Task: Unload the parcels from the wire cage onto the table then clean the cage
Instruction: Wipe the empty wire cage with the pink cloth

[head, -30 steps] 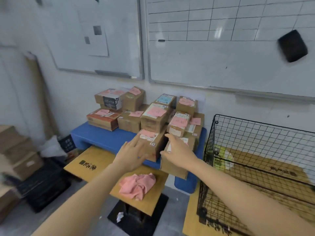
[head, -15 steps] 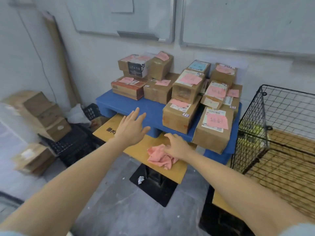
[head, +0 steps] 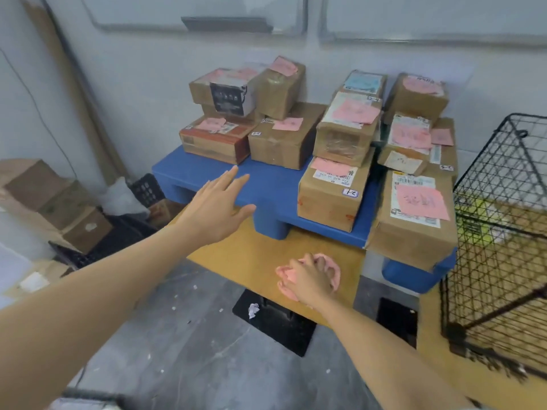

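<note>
A: Where are the brown cardboard parcels [head: 334,193] sitting?

B: They are sitting on the blue plastic platform [head: 266,187], far from us, near the white wall [head: 142,84]. Some are lying on top of others. Most are wearing pink paper notes [head: 420,201].

A: And the black wire cage [head: 500,232]?

B: It is standing on the right, just beside the parcels. I am seeing flat brown cardboard and something yellow-green through the wires, but it is too blurry to tell what that is.

A: What is the right hand [head: 307,281] doing?

B: It is lying on the crumpled pink cloth [head: 333,269]. Its fingers are curling down around the cloth. The cloth is resting on the flat yellow-brown wooden board [head: 254,255], near us, in front of the blue platform.

A: And the left hand [head: 217,208]?

B: It is floating in the air above the board's left side. Its fingers are spreading out flat, and it is holding nothing. The fingertips are pointing at the blue platform.

A: What is around all that?

B: A small white scrap of paper [head: 253,309] is lying on a black base under the board. The grey floor [head: 192,350] is showing white specks. On the far left, more brown boxes [head: 53,202] are piling up beside black plastic crates [head: 146,189].
</note>
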Motion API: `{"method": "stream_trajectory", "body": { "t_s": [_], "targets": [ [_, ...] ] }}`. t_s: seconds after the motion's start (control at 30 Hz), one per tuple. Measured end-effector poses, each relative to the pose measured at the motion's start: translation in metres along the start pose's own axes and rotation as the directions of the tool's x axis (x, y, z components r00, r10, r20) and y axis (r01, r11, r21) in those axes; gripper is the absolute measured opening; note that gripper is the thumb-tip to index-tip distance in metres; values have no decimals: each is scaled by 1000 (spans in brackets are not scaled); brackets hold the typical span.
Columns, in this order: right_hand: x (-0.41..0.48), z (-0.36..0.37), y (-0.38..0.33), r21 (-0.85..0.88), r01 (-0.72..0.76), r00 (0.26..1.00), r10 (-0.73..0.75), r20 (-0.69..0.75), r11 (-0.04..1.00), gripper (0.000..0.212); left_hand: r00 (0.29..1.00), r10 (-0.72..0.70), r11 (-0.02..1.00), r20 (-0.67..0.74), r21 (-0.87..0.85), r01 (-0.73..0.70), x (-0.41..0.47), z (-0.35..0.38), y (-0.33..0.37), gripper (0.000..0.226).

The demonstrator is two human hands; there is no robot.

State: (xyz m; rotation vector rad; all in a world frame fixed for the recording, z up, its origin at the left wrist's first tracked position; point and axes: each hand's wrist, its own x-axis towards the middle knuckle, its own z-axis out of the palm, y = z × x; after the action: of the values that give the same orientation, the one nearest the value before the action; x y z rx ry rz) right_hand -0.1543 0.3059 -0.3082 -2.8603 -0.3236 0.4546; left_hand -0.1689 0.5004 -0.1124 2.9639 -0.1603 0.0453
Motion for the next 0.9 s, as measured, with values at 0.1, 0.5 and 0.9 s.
{"method": "stream_trajectory", "body": {
  "t_s": [0.1, 0.5, 0.9],
  "targets": [
    [-4, -17, -6, 41, 22, 998, -19, -54, 999, 44, 998, 55, 998, 20, -5, -55, 9, -6, -2, 65],
    [-66, -232, -11, 58, 184, 909, -147, -391, 981, 41, 959, 274, 962, -76, 37, -272, 101, -82, 78, 55],
    [-82, -362, 164, 239, -134, 610, 271, -745, 962, 53, 872, 483, 871, -79, -63, -488, 192, -70, 235, 47]
  ]
}}
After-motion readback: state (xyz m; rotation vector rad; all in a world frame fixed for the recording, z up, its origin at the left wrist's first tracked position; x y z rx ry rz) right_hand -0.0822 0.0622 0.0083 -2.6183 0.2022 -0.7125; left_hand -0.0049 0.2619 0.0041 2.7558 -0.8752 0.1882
